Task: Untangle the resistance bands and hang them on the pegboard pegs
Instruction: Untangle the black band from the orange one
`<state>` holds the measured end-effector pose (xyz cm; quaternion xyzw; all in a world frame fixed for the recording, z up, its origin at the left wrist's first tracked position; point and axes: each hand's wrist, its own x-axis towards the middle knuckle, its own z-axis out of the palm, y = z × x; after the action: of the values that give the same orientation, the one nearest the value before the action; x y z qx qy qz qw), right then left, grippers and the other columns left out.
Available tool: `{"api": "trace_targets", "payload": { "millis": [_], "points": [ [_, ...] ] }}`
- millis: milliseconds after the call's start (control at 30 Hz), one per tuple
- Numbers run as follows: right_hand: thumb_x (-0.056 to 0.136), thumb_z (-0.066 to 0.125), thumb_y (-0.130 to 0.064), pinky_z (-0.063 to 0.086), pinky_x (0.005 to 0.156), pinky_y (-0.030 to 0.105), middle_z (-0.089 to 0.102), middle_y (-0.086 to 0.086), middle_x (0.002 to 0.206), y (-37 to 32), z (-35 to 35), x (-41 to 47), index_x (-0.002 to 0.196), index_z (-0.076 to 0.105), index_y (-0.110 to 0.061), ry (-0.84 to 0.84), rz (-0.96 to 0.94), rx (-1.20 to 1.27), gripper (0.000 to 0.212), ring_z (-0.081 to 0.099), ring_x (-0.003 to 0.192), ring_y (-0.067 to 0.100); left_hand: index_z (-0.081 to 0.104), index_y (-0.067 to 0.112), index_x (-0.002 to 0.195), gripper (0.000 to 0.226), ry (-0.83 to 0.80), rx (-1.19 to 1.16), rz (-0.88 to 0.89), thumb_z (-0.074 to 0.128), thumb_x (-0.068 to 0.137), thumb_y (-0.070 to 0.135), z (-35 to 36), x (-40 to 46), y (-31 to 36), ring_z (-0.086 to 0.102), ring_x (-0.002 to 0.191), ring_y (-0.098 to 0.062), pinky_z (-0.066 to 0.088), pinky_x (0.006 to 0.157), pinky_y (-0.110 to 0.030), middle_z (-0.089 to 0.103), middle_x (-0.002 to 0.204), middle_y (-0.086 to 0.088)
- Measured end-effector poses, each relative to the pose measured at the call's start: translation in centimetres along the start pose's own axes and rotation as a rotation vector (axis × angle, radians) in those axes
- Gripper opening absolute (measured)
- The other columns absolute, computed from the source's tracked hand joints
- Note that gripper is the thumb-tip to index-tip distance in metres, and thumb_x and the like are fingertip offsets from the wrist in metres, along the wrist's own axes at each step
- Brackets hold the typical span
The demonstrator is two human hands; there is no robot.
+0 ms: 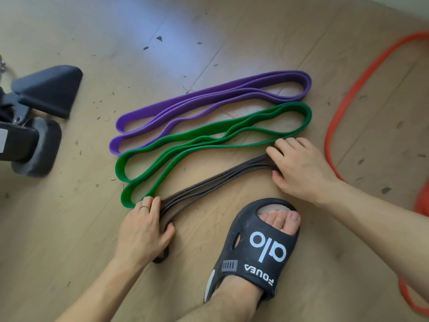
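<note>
Laying the dark band flat, both ends held.

Nearest, a sandalled foot [260, 242]; left hand [141, 231] curls round one end of the dark band [209, 182], right hand [299, 168] grips the other, on the floor [69, 228]. Keep strands parallel, untwisted. Beyond: green band [185, 145], purple band [209, 98], folded; orange band [336, 112] loose. No pegboard visible.

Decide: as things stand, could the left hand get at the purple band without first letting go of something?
Probably not. The left hand grips the dark band, and the green band lies between it and the purple band.
</note>
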<state>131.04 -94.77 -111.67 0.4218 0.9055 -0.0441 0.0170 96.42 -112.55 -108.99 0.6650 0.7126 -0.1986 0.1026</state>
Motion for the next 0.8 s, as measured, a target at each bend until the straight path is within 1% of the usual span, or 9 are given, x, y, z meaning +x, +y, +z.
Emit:
{"api": "trace_targets", "payload": {
  "millis": [33, 100, 200, 367, 433, 500, 633, 700, 800],
  "points": [
    [0.075, 0.067, -0.019, 0.045, 0.074, 0.046, 0.057, 0.012, 0.089, 0.1, 0.0, 0.0, 0.093, 0.059, -0.008, 0.004, 0.005, 0.003, 0.023, 0.055, 0.083, 0.036, 0.059, 0.004, 0.120, 0.062, -0.009, 0.007, -0.003, 0.073, 0.076, 0.046, 0.0, 0.1, 0.1, 0.063, 0.089, -0.032, 0.055, 0.069, -0.038, 0.060, 0.104, -0.013],
    [0.077, 0.071, -0.013, 0.045, 0.069, 0.045, 0.057, 0.012, 0.084, 0.2, 0.0, 0.2, 0.087, 0.058, -0.008, 0.022, 0.029, 0.012, 0.017, 0.056, 0.079, 0.036, 0.060, 0.005, 0.109, 0.048, 0.017, 0.019, -0.010, 0.078, 0.078, 0.037, 0.0, 0.3, 0.1, 0.062, 0.081, -0.032, 0.052, 0.061, -0.038, 0.058, 0.095, -0.012],
    [0.079, 0.073, -0.008, 0.045, 0.066, 0.044, 0.059, 0.013, 0.084, 0.3, 0.1, 0.8, 0.088, 0.059, -0.007, 0.047, 0.067, 0.032, 0.017, 0.058, 0.078, 0.037, 0.057, 0.009, 0.093, 0.029, 0.084, 0.045, -0.035, 0.076, 0.085, 0.030, 0.0, 0.9, -0.3, 0.059, 0.073, -0.031, 0.045, 0.049, -0.037, 0.053, 0.086, -0.010],
    [0.077, 0.076, -0.008, 0.047, 0.069, 0.045, 0.061, 0.016, 0.089, -0.3, 0.2, 1.3, 0.095, 0.062, -0.005, 0.026, 0.134, 0.088, 0.024, 0.059, 0.082, 0.039, 0.055, 0.010, 0.093, 0.028, 0.100, 0.041, -0.071, 0.073, 0.089, 0.030, 0.2, 1.3, -0.2, 0.058, 0.076, -0.029, 0.043, 0.044, -0.036, 0.052, 0.088, -0.009],
    [0.076, 0.078, -0.008, 0.048, 0.071, 0.045, 0.062, 0.017, 0.090, -0.5, 0.1, 1.3, 0.098, 0.063, -0.004, 0.005, 0.145, 0.111, 0.027, 0.060, 0.083, 0.039, 0.055, 0.009, 0.093, 0.030, 0.088, 0.045, -0.062, 0.075, 0.087, 0.030, 0.2, 1.2, 0.0, 0.057, 0.074, -0.031, 0.044, 0.047, -0.037, 0.052, 0.087, -0.011],
    [0.075, 0.078, -0.008, 0.048, 0.074, 0.045, 0.062, 0.017, 0.092, -0.6, -0.1, 1.2, 0.103, 0.063, -0.003, 0.002, 0.140, 0.127, 0.032, 0.060, 0.084, 0.039, 0.057, 0.006, 0.097, 0.035, 0.067, 0.045, -0.046, 0.077, 0.084, 0.032, 0.1, 1.1, 0.3, 0.056, 0.074, -0.033, 0.047, 0.053, -0.041, 0.053, 0.088, -0.013],
    [0.080, 0.072, -0.007, 0.047, 0.081, 0.043, 0.064, 0.013, 0.096, -0.8, -0.4, 0.9, 0.116, 0.062, -0.005, 0.012, 0.045, 0.105, 0.037, 0.061, 0.088, 0.035, 0.057, 0.001, 0.127, 0.062, 0.046, 0.016, -0.035, 0.078, 0.080, 0.037, -0.2, 0.7, 1.2, 0.060, 0.092, -0.039, 0.053, 0.074, -0.044, 0.057, 0.111, -0.019],
    [0.081, 0.071, -0.006, 0.046, 0.080, 0.043, 0.063, 0.013, 0.095, -1.1, -0.4, 0.7, 0.116, 0.061, -0.004, 0.027, -0.011, 0.087, 0.036, 0.060, 0.087, 0.035, 0.056, 0.002, 0.129, 0.065, 0.049, 0.008, -0.017, 0.078, 0.079, 0.037, -0.5, 0.6, 1.9, 0.059, 0.098, -0.039, 0.052, 0.078, -0.044, 0.056, 0.113, -0.019],
    [0.076, 0.075, -0.008, 0.048, 0.078, 0.044, 0.062, 0.014, 0.095, -1.3, -0.3, 0.5, 0.114, 0.062, -0.003, 0.032, -0.048, 0.090, 0.041, 0.059, 0.086, 0.035, 0.056, 0.002, 0.127, 0.066, 0.055, -0.003, 0.008, 0.081, 0.075, 0.034, -1.2, 1.3, 2.8, 0.059, 0.098, -0.040, 0.053, 0.077, -0.044, 0.057, 0.115, -0.019]
  ]
}}
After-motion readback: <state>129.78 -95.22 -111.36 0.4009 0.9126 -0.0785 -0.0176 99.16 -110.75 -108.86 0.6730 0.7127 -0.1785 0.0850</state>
